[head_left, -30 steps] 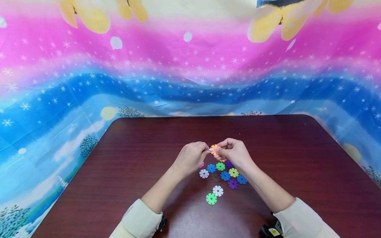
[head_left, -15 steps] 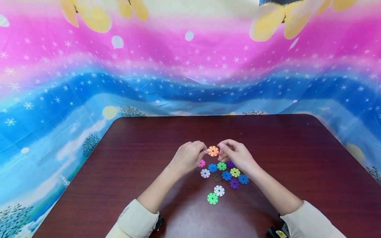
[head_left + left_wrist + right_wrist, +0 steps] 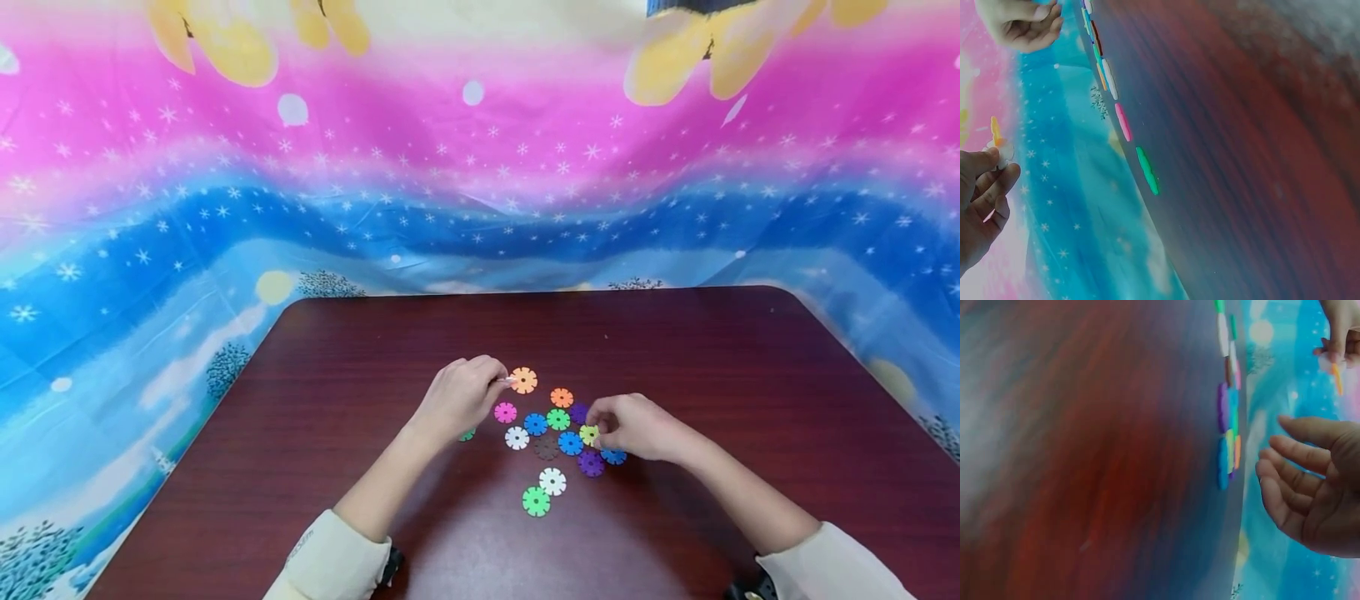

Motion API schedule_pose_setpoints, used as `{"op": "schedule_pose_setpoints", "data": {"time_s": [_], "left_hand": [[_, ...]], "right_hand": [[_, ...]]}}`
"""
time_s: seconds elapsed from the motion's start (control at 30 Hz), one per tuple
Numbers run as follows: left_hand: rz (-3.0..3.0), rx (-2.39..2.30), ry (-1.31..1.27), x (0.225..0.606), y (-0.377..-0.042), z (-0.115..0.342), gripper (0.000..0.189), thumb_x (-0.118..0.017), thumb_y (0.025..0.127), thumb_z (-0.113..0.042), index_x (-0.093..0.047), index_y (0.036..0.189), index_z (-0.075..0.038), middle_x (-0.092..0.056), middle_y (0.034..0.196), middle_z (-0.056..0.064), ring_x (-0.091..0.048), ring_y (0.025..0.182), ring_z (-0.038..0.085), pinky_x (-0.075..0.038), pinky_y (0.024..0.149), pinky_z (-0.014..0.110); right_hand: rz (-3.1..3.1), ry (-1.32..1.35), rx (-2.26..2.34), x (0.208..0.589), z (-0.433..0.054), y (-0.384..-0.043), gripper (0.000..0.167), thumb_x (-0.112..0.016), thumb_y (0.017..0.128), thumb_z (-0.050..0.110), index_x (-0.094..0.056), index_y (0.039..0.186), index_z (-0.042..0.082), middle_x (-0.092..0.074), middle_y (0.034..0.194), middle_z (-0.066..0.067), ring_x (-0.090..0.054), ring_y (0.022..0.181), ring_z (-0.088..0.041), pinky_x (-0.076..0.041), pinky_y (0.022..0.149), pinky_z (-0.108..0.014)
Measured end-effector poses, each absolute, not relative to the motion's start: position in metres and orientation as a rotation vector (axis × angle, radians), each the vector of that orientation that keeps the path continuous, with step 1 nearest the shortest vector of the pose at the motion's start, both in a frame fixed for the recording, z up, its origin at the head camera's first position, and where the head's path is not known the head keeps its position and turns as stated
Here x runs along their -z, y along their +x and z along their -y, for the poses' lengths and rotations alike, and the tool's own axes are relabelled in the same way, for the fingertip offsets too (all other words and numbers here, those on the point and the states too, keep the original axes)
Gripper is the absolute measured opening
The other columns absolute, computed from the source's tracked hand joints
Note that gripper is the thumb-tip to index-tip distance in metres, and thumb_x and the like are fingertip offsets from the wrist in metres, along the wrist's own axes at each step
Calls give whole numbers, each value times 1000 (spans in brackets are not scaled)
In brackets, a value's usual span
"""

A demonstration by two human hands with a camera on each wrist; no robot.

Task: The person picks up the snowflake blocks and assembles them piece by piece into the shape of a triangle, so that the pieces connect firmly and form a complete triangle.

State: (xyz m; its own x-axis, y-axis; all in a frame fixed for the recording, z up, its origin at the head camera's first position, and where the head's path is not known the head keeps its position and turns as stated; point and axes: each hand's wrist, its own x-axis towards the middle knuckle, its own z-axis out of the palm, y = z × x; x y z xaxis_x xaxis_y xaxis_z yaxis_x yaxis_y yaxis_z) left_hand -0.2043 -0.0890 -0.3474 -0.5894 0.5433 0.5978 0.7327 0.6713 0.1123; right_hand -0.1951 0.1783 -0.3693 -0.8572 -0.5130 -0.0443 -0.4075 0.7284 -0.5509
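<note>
My left hand [image 3: 463, 395] is raised over the table, pinching a white notched disc [image 3: 1007, 152] between thumb and fingers. An orange notched disc [image 3: 524, 381] is slotted into that white one and sticks out past the fingertips; most of the white disc is hidden in the head view. On the right, my right hand [image 3: 639, 427] hovers with nothing in its loosely bent fingers. In the head view it overlaps a yellow disc [image 3: 587, 434] and a blue disc [image 3: 614, 457]. The right wrist view shows its fingers apart from the row of discs.
Loose notched discs lie flat around the table's middle, among them a pink one [image 3: 506, 412], an orange one [image 3: 562, 397] and a brown one [image 3: 547, 448]. Nearer are a white [image 3: 552, 482] and a green disc [image 3: 536, 502]. A printed cloth [image 3: 480, 183] hangs behind the table [image 3: 375, 333].
My right hand has let go of the orange disc and moved right and nearer, over the loose discs. My left hand has shifted slightly left with the joined discs.
</note>
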Motion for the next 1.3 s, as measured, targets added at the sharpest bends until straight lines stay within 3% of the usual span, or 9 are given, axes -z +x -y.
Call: {"op": "schedule_pose_setpoints", "data": {"time_s": [0.3,0.5,1.07,1.3], "left_hand": [[2372,480,-965,348,-205,91,12,-74,79,-15,-65,85,-9,-64,78,-2,-54,65,9,-42,56,22],[2358,484,-975,348,-205,92,12,-74,79,-14,-65,84,-10,-63,76,-2,-52,63,8,-40,55,22],[2395,520,-992,346,-205,87,11,-74,79,-13,-65,85,-9,-63,77,-1,-54,65,8,-47,62,24],[2401,546,-1004,350,-205,86,11,-73,79,-11,-64,85,-8,-63,78,0,-54,66,9,-49,64,24]], "right_hand": [[-2841,-465,477,374,-187,-189,27,-80,71,18,-65,92,9,-47,63,3,-44,57,-13,-36,51,-29],[-2836,-435,412,378,-187,-188,29,-81,70,21,-63,90,10,-47,63,2,-44,58,-13,-36,52,-29],[-2793,-482,601,384,-190,-188,28,-79,70,8,-54,81,10,-46,63,1,-43,56,-14,-37,52,-28],[-2815,-625,818,383,-195,-191,21,-68,75,-5,-56,73,13,-50,60,6,-43,53,-10,-37,50,-25]]}}
